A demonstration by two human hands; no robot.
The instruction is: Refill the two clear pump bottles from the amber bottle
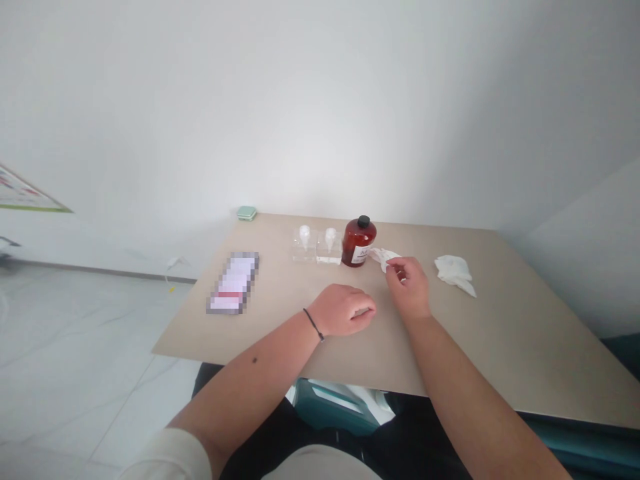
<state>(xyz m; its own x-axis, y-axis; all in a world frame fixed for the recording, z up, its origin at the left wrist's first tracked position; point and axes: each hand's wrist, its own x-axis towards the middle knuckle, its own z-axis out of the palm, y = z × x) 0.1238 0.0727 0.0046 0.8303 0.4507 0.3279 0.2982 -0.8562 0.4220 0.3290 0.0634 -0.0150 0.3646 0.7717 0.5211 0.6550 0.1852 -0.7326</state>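
Observation:
My right hand [410, 287] pinches a crumpled white tissue [385, 257] between thumb and fingers, just right of a dark red-brown bottle [356, 250]. The bottle stands upright with its black cap on and a white label facing the tissue. Nearer to me, my left hand [347, 310] rests low over the table with its fingers curled in, and nothing shows in it. Two clear square bottles with white tops, a left one [304, 252] and a right one [329, 255], stand side by side, left of the red-brown bottle. Liquid shows in the bottom of the right one.
A second crumpled tissue [454, 270] lies on the beige table [525, 347] to the right. On the left is a phone [234, 283] with a blurred screen. A small green box [247, 213] sits at the back left corner. Behind the table rises a white wall [320, 113].

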